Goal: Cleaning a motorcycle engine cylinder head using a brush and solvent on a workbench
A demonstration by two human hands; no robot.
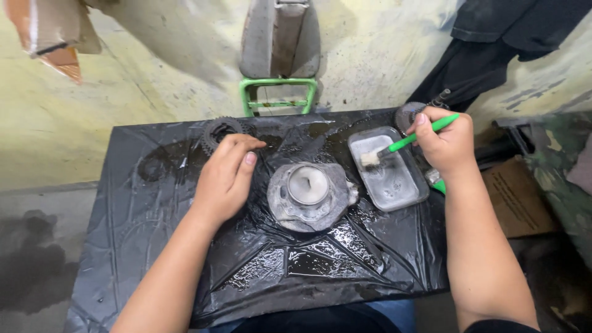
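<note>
A grey round metal hub part (308,196) with a pale centre cup sits in the middle of a table covered in wet black plastic sheet (308,265). My left hand (227,177) rests flat on the sheet just left of the hub, fingers together, holding nothing. My right hand (447,143) grips a green-handled brush (412,140), whose bristle tip dips into a shallow rectangular metal tray (390,169) of cloudy liquid to the right of the hub.
A dark toothed gear (216,131) lies beyond my left hand. Another gear (407,114) sits behind the tray. A green metal frame (279,92) stands past the table's far edge. Dark cloth (487,49) hangs upper right; a cardboard piece (515,197) lies at right.
</note>
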